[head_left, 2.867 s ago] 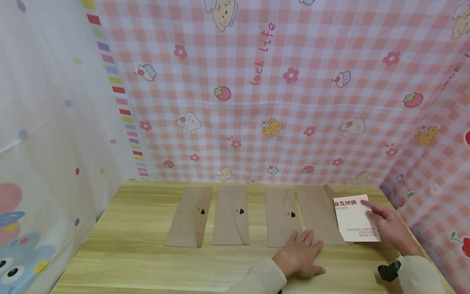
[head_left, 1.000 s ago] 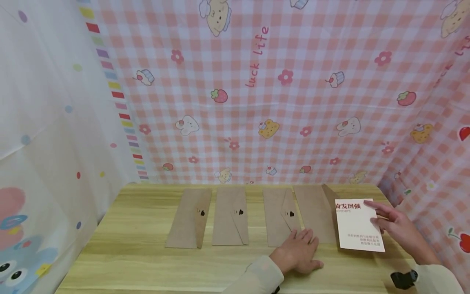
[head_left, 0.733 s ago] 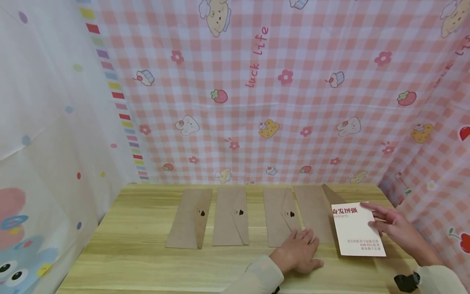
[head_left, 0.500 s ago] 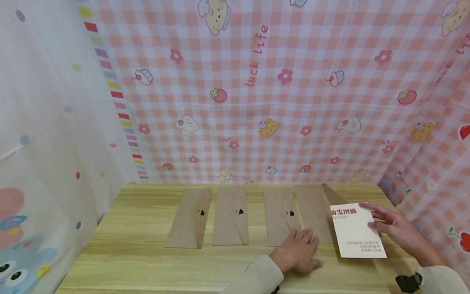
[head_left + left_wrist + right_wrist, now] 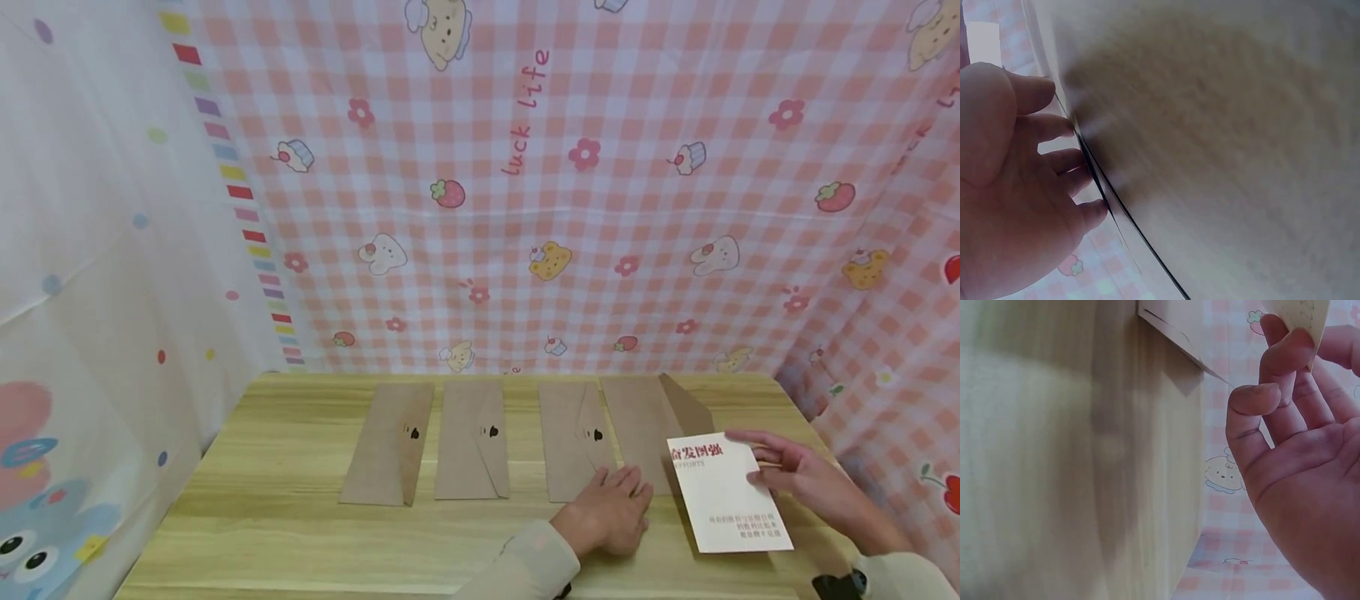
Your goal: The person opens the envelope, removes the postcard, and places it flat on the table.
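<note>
Several brown paper envelopes lie in a row; the rightmost envelope [image 5: 637,433] has its flap [image 5: 688,407] opened out to the right. My left hand [image 5: 609,512] rests on the near ends of this one and the envelope beside it [image 5: 570,442], palm down, fingers extended. In the left wrist view, the fingertips [image 5: 1094,215] sit right at thin paper edges. My right hand [image 5: 795,479] pinches the right edge of a white card [image 5: 731,496] printed with red characters, held tilted in front of the open flap. The right wrist view shows only a card corner [image 5: 1300,315] between the fingers.
To the left lie two more envelopes, one at the far left [image 5: 382,446] and one beside it [image 5: 471,442], both with flaps folded over. Behind the wooden table [image 5: 315,542] hangs a pink checked cloth [image 5: 487,208]; a white cloth [image 5: 135,250] hangs at the left.
My right hand has moved the card away from the rightmost envelope, towards the table's front, uncovering more of the flap. My left hand stays in place, but its outstretched thumb has drawn in.
</note>
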{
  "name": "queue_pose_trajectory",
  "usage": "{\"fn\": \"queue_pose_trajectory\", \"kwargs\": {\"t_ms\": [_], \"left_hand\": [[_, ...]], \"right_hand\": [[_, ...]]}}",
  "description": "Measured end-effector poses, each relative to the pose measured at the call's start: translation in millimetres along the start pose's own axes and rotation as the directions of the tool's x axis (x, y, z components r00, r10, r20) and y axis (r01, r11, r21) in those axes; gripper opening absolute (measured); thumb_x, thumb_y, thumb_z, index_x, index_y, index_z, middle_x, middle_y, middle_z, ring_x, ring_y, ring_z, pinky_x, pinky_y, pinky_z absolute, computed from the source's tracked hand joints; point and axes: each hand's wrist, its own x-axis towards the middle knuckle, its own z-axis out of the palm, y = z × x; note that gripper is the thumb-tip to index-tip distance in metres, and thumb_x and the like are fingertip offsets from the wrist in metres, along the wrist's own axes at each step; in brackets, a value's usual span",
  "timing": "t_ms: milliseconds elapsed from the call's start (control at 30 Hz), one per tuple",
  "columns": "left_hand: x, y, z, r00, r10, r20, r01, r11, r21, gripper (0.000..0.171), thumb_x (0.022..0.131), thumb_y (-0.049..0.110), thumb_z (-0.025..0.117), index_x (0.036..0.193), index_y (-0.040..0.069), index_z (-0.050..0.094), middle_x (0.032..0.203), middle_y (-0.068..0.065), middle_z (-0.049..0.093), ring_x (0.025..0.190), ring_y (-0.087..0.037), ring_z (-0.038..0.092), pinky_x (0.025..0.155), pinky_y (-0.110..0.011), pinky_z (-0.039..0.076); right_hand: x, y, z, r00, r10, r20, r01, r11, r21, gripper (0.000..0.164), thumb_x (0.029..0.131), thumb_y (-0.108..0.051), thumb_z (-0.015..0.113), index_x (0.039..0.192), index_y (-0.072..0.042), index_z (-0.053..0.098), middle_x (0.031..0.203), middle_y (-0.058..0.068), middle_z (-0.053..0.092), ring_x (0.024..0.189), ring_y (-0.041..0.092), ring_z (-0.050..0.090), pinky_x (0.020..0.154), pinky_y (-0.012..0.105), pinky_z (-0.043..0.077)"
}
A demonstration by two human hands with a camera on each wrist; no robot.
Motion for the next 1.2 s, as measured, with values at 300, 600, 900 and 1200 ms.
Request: {"fn": "queue_pose_trajectory", "kwargs": {"t_ms": [300,600,900,1200], "left_hand": [[0.1,-0.3,0.3,1.0,0.01,-0.006,-0.01,1.0,-0.008,0.058,0.103,0.054,0.032,0.157,0.035,0.022,0.164,0.013,0.014,0.15,-0.003,0.01,0.121,-0.029,0.015],[0.1,-1.7,1.3,1.0,0.012,0.01,-0.012,1.0,-0.015,0.07,0.097,0.066,0.038,0.158,0.035,0.021,0.165,0.012,0.013,0.151,-0.003,0.008,0.122,-0.029,0.014],[0.2,-2.3,1.6,1.0,0.016,0.014,-0.016,1.0,-0.013,0.071,0.097,0.067,0.038,0.158,0.035,0.02,0.165,0.012,0.011,0.151,-0.003,0.006,0.122,-0.029,0.013],[-0.1,-1.8,1.1,1.0,0.018,0.012,-0.017,1.0,-0.024,0.072,0.097,0.067,0.039,0.158,0.035,0.019,0.165,0.011,0.011,0.151,-0.004,0.007,0.122,-0.029,0.013]], "right_hand": [[-6.5,7.7,4.1,0.995,0.013,0.099,-0.023,0.995,0.099,0.053,0.1,0.007,0.044,0.15,-0.008,0.04,0.128,0.001,0.067,0.107,0.017,0.068,0.084,0.033,0.057],[-12.0,17.5,10.7,0.991,0.03,0.131,-0.051,0.986,0.157,0.053,0.098,0.008,0.046,0.148,-0.009,0.043,0.127,0.002,0.068,0.108,0.018,0.068,0.085,0.035,0.057],[-12.6,23.8,13.2,0.985,0.029,0.168,-0.062,0.979,0.195,0.048,0.1,0.007,0.043,0.147,-0.003,0.043,0.128,0.007,0.068,0.107,0.021,0.068,0.084,0.037,0.058],[-12.2,29.7,15.5,0.977,0.041,0.209,-0.087,0.972,0.219,0.047,0.1,0.009,0.042,0.146,-0.001,0.041,0.127,0.015,0.066,0.106,0.026,0.069,0.083,0.041,0.058]]}}
